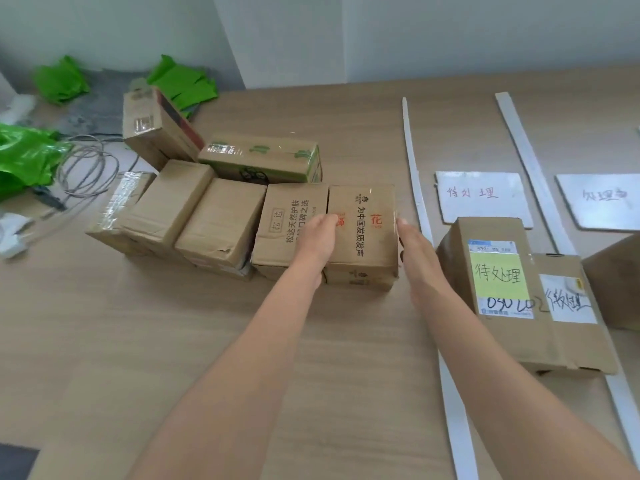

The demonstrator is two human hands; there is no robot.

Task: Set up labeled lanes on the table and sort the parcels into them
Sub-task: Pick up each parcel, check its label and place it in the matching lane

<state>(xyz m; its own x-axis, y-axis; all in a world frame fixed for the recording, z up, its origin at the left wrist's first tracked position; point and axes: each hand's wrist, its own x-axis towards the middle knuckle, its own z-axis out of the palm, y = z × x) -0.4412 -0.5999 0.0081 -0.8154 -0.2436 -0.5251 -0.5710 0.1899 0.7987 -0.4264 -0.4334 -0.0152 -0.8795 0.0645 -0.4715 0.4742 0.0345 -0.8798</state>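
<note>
At table centre, right end of the parcel row: printed box (367,244) flat on the wood, touching its neighbour box (291,230). Right hand (414,251) flat against its right side, fingers straight, nothing grasped. Left hand (317,237) lies over its top left edge; thumb hidden, so a pinch cannot be told. Right of it, white strips (414,168) bound a lane holding a label sheet (483,199) and a yellow-noted parcel (498,282).

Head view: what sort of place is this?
Likely a makeshift parcel-sorting station in a plain office-like room: taped cardboard parcels grouped on a wood-grain table, white strips marking lanes with handwritten paper labels, green mailer bags at the back.
</note>
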